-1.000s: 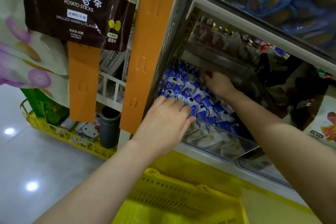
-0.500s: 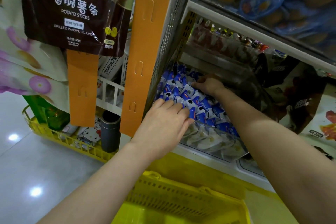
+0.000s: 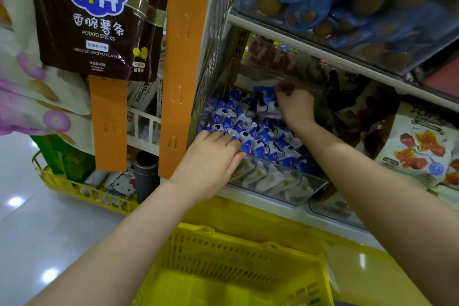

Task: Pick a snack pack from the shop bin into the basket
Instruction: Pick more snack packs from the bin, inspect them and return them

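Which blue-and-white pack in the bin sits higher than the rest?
The pack at the back of the bin, pinched by the right hand. It stands up above the other packs, which lie heaped.

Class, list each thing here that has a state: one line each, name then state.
bin: clear, heaped with packs.
right hand: pinches one snack pack above the heap.
left hand: fingers flat on the front packs.
basket: below the bin, no pack visible inside.
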`<state>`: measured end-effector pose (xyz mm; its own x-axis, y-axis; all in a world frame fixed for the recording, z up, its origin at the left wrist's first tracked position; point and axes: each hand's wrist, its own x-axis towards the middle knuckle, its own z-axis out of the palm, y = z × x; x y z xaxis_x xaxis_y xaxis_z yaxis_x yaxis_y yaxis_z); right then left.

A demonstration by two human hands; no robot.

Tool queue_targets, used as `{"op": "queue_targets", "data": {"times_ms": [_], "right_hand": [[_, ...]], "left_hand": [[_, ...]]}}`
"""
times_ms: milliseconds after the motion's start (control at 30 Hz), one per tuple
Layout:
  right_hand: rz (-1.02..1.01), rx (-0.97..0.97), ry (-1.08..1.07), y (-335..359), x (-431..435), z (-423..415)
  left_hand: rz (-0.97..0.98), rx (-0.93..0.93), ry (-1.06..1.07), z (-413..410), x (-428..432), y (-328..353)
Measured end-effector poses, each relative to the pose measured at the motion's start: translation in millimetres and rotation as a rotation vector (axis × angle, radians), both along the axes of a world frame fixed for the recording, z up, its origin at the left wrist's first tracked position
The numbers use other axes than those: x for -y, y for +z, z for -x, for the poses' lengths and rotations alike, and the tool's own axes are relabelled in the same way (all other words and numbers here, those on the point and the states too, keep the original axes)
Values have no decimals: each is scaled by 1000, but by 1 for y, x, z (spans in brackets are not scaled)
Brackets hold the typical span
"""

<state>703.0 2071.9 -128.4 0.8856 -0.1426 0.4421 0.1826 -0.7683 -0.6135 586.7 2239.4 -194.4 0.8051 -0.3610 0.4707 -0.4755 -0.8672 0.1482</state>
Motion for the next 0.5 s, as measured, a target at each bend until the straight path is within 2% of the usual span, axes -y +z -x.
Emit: {"op": "queue_targets", "data": {"times_ms": [67, 167, 300, 367, 433, 500], "right_hand": [[-95, 102, -3, 11, 1, 21], [-210, 191, 34, 17, 6, 57], [-364, 107, 194, 13, 15, 110], [-404, 8, 259, 1, 17, 134], [-466, -99, 296, -17, 18, 154], [-489, -203, 308, -34, 17, 168]], "left_hand": [[61, -4, -48, 1, -1, -1], [344, -97, -144, 9, -3, 2], [755, -147, -126, 27, 7, 13], [1035, -318, -102, 37, 17, 19], [1262, -565, -114, 48, 29, 20], [1350, -740, -128, 62, 38, 13]]}}
